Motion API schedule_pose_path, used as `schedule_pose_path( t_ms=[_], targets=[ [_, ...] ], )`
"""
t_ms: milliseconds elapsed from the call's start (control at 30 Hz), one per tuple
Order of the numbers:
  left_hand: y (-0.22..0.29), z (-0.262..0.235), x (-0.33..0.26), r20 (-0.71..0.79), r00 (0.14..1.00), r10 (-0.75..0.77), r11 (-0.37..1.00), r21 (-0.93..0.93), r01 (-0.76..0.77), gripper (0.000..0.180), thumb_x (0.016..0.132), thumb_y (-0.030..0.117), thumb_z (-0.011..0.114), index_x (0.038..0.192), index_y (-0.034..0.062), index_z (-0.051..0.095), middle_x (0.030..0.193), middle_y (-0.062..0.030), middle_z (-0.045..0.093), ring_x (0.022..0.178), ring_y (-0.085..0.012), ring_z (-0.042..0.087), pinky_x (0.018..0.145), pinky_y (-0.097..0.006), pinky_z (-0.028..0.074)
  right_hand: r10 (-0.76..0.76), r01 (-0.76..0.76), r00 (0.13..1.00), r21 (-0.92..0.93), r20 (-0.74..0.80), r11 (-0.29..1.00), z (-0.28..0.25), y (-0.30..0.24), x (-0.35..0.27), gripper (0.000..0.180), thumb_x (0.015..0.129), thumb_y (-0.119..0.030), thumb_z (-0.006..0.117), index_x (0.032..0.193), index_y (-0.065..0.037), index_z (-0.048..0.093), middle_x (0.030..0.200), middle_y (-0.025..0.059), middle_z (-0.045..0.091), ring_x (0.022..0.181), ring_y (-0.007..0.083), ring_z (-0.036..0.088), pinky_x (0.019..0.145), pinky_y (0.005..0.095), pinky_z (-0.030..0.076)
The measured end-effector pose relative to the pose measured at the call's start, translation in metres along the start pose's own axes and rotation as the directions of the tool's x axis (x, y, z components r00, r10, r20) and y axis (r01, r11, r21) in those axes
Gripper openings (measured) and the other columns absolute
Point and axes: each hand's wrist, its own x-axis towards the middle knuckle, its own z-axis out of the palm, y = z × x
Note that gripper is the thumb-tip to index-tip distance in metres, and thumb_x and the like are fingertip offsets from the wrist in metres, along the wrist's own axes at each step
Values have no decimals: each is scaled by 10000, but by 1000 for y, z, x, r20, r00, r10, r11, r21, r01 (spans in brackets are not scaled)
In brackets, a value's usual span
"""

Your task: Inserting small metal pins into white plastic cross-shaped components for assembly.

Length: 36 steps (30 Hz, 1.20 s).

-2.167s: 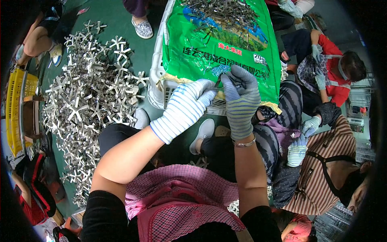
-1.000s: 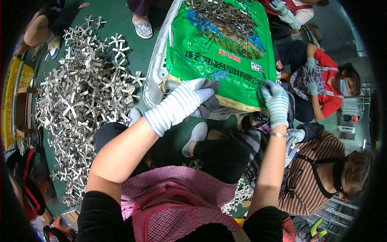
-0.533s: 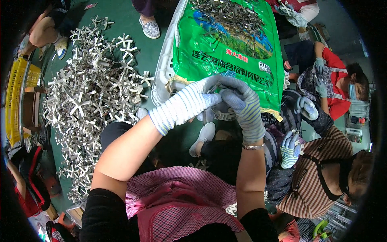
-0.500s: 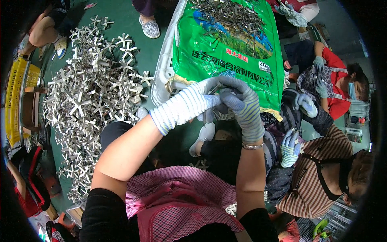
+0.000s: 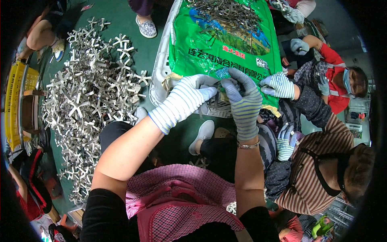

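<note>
My left hand (image 5: 183, 101), in a white glove with thin blue stripes, is closed in a pinch at the near edge of the green printed sack (image 5: 193, 66). Beside it my right hand (image 5: 244, 107), in a grey-blue striped glove, curls its thumb and fingers together. The fingers hide most of whatever small dark piece lies between the hands; I cannot make out its kind. On the sack's far part lies a heap of thin dark metal pieces (image 5: 231, 18). A white plastic crate (image 5: 161, 78) shows beneath the sack.
A large pile of pale star-shaped metal parts (image 5: 94, 94) covers the floor on the left. At the right, a co-worker's gloved hand (image 5: 280, 85) reaches onto the sack's edge; that person's other hand (image 5: 285, 143) is lower. A yellow basket (image 5: 16, 101) stands far left.
My hands have moved slightly apart, and my right fingers have opened out somewhat. The striped-shirted co-worker's hand has come forward to the sack's right edge. The red-shirted co-worker has raised a hand.
</note>
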Motion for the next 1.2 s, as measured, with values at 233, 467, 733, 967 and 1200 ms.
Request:
schedule_pose_path(
  t_ms=[233, 467, 733, 967, 1200],
  targets=[
    [-16, -5, 9, -153, 988, -5, 954, -295, -41, 232, 873, 145, 602, 1065, 17, 592, 783, -53, 646, 503, -99, 557, 420, -217, 432, 158, -134, 980, 181, -122, 974, 5, 3, 0, 276, 765, -85, 730, 1027, -29, 662, 783, 23, 646, 661, 67, 548, 625, 225, 474],
    [-10, 3, 11, -40, 999, -34, 952, -306, 20, 217, 885, 192, 614, 1016, 21, 587, 774, -37, 629, 603, -91, 561, 549, -221, 456, -169, 135, 953, -147, -252, 980, 0, 3, 2, 255, 741, -54, 734, 986, -53, 668, 794, 50, 658, 641, 115, 581, 617, 257, 484],
    [-9, 4, 1, -115, 993, 39, 973, -222, -64, 205, 862, 166, 643, 994, 16, 601, 813, -45, 652, 665, -99, 602, 582, -230, 488, -221, 205, 966, -127, -133, 971, 3, 7, 2, 270, 767, -51, 710, 1028, -43, 643, 838, 61, 663, 710, 140, 612, 660, 268, 488],
    [6, -12, 8, -301, 947, 112, 949, -250, -192, 173, 858, 123, 632, 979, 4, 601, 757, -89, 659, 471, -77, 527, 430, -196, 423, 334, -335, 942, 31, 31, 942, -11, 67, 17, 284, 829, -122, 655, 1088, -11, 622, 886, 64, 670, 737, 101, 598, 687, 244, 497],
    [5, -6, 1, -265, 959, 98, 957, -241, -164, 165, 874, 128, 618, 976, 2, 586, 728, -75, 641, 467, -87, 539, 409, -198, 429, 265, -182, 947, -382, 179, 906, 6, 72, 21, 287, 771, -133, 656, 1052, -75, 649, 895, 107, 685, 775, 208, 656, 733, 317, 515]
  ],
)
